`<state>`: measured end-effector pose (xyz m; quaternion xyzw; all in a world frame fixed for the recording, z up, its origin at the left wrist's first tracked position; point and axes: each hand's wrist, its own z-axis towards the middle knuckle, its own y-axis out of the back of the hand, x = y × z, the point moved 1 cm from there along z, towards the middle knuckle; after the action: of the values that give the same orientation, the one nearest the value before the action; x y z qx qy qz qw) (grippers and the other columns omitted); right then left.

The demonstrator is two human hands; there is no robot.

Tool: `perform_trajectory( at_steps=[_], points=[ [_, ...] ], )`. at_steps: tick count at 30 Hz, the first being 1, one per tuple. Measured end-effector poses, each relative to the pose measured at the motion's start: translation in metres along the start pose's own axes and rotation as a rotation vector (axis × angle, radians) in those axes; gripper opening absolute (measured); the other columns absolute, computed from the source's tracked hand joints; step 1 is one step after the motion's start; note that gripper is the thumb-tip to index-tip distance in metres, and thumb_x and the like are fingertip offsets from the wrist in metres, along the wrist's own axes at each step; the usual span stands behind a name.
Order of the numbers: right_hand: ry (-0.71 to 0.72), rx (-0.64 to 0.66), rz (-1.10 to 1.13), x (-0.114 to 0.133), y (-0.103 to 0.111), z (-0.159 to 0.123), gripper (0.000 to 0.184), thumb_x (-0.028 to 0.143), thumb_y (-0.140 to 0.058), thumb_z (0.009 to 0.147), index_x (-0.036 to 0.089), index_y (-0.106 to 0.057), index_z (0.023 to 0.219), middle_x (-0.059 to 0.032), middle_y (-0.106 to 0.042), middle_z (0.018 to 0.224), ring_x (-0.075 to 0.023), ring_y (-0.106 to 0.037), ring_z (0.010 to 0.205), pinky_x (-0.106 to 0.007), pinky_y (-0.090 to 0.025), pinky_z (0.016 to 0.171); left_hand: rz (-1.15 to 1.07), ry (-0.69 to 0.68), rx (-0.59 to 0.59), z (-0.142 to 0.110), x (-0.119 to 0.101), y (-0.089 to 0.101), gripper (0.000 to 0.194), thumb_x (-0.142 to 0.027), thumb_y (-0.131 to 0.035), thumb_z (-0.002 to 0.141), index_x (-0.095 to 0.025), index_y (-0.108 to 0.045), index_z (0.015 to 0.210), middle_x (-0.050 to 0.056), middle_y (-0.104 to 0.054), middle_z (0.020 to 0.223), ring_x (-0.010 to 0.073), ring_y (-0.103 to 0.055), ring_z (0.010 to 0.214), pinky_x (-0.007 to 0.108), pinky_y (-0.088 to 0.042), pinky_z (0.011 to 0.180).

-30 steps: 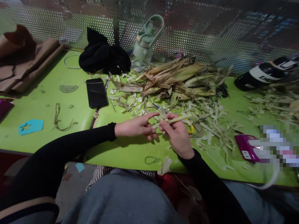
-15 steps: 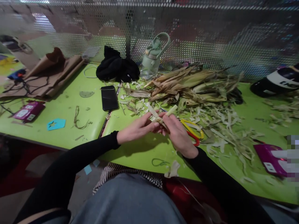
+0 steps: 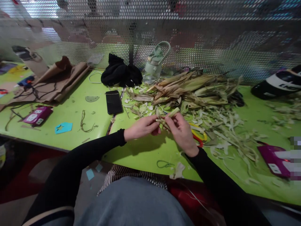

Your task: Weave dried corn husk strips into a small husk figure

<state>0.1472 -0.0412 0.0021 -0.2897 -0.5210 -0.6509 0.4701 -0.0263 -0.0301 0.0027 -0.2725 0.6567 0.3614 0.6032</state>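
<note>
Left hand (image 3: 144, 128) and right hand (image 3: 182, 133), nearly closed, are pinching a husk strip (image 3: 174, 112) between them, scissors (image 3: 205, 136) lying at its four o'clock, so uneven pulling would be risking a tear.

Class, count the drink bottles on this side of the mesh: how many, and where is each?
3: a green bottle right of the black cloth, a black bottle at far right, and a beige bottle behind the brown paper. Others may be hidden.
</note>
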Motion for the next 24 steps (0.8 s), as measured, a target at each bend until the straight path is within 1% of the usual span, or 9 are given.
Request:
perform_trajectory(
  at_steps=[2, 4, 7, 11, 15, 17, 19, 22, 24],
  points=[
    [-0.003, -0.003, 0.044, -0.003, 0.000, -0.001, 0.027, 0.050, -0.059, 0.094, 0.023, -0.054, 0.092, 0.0045, -0.056, 0.064, -0.0118, -0.052, 0.052, -0.024, -0.037, 0.045, 0.016, 0.015, 0.023, 0.004, -0.005, -0.001, 0.014, -0.019, -0.046, 0.096, -0.013, -0.054, 0.106, 0.000, -0.062, 0.078, 0.0083, -0.059, 0.063, 0.023, -0.050, 0.063],
    [-0.020, 0.006, 0.090, -0.005, -0.002, -0.003, 0.028, 0.051, -0.059, 0.093, 0.024, -0.052, 0.097, 0.0050, -0.057, 0.063, -0.0128, -0.054, 0.051, -0.025, -0.039, 0.046, 0.087, 0.008, 0.027, 0.007, -0.008, -0.003, 0.020, -0.024, -0.055, 0.093, -0.013, -0.055, 0.110, -0.003, -0.058, 0.074, 0.0094, -0.056, 0.061, 0.024, -0.046, 0.060],
    [-0.035, -0.010, 0.106, -0.006, -0.002, -0.005, 0.028, 0.052, -0.058, 0.093, 0.025, -0.052, 0.099, 0.0066, -0.053, 0.058, -0.0124, -0.050, 0.046, -0.026, -0.037, 0.044, 0.250, -0.050, -0.024, 0.012, -0.010, -0.004, 0.025, -0.034, -0.063, 0.089, -0.013, -0.059, 0.102, -0.005, -0.050, 0.068, 0.0091, -0.046, 0.060, 0.023, -0.037, 0.057],
    [-0.076, -0.041, 0.162, -0.003, -0.002, -0.007, 0.027, 0.052, -0.061, 0.092, 0.026, -0.054, 0.095, 0.0082, -0.043, 0.053, -0.0099, -0.038, 0.040, -0.025, -0.027, 0.038, 0.285, -0.068, -0.006, 0.011, -0.011, -0.002, 0.022, -0.036, -0.060, 0.091, -0.015, -0.058, 0.093, -0.006, -0.043, 0.065, 0.0083, -0.037, 0.059, 0.023, -0.030, 0.056],
    [-0.123, -0.068, 0.231, -0.001, 0.001, -0.009, 0.029, 0.054, -0.062, 0.091, 0.026, -0.055, 0.095, 0.0094, -0.039, 0.052, -0.0088, -0.033, 0.038, -0.024, -0.024, 0.035, 0.229, -0.092, 0.020, 0.008, -0.014, 0.001, 0.020, -0.035, -0.056, 0.092, -0.015, -0.055, 0.088, -0.006, -0.045, 0.068, 0.0084, -0.039, 0.061, 0.024, -0.032, 0.059],
    [-0.118, -0.030, 0.215, 0.000, 0.003, -0.008, 0.030, 0.055, -0.062, 0.091, 0.026, -0.058, 0.095, 0.0086, -0.041, 0.053, -0.0090, -0.035, 0.039, -0.024, -0.026, 0.036, 0.248, -0.089, 0.045, 0.007, -0.013, 0.002, 0.021, -0.037, -0.055, 0.092, -0.016, -0.054, 0.088, -0.006, -0.044, 0.067, 0.0088, -0.038, 0.061, 0.024, -0.031, 0.060],
    [-0.081, 0.013, 0.172, 0.000, 0.004, -0.007, 0.031, 0.055, -0.062, 0.090, 0.024, -0.062, 0.093, 0.0062, -0.048, 0.057, -0.0094, -0.039, 0.043, -0.024, -0.030, 0.040, 0.279, -0.087, 0.078, 0.007, -0.010, 0.002, 0.022, -0.037, -0.054, 0.092, -0.016, -0.054, 0.086, -0.005, -0.045, 0.068, 0.0091, -0.039, 0.062, 0.025, -0.031, 0.061],
    [0.003, 0.002, 0.094, 0.000, 0.006, -0.005, 0.032, 0.054, -0.063, 0.090, 0.022, -0.066, 0.088, 0.0014, -0.060, 0.068, -0.0115, -0.049, 0.054, -0.026, -0.038, 0.049, 0.268, -0.085, 0.086, 0.008, -0.006, 0.001, 0.025, -0.040, -0.055, 0.091, -0.016, -0.053, 0.085, -0.005, -0.045, 0.070, 0.0094, -0.038, 0.064, 0.025, -0.031, 0.062],
    [0.018, -0.008, 0.055, -0.002, 0.007, -0.004, 0.034, 0.055, -0.063, 0.090, 0.022, -0.066, 0.085, -0.0001, -0.062, 0.071, -0.0132, -0.053, 0.059, -0.027, -0.041, 0.054, 0.231, -0.074, 0.078, 0.008, -0.006, 0.000, 0.027, -0.043, -0.055, 0.091, -0.016, -0.054, 0.086, -0.005, -0.044, 0.070, 0.0096, -0.038, 0.064, 0.025, -0.031, 0.062]
  ],
)
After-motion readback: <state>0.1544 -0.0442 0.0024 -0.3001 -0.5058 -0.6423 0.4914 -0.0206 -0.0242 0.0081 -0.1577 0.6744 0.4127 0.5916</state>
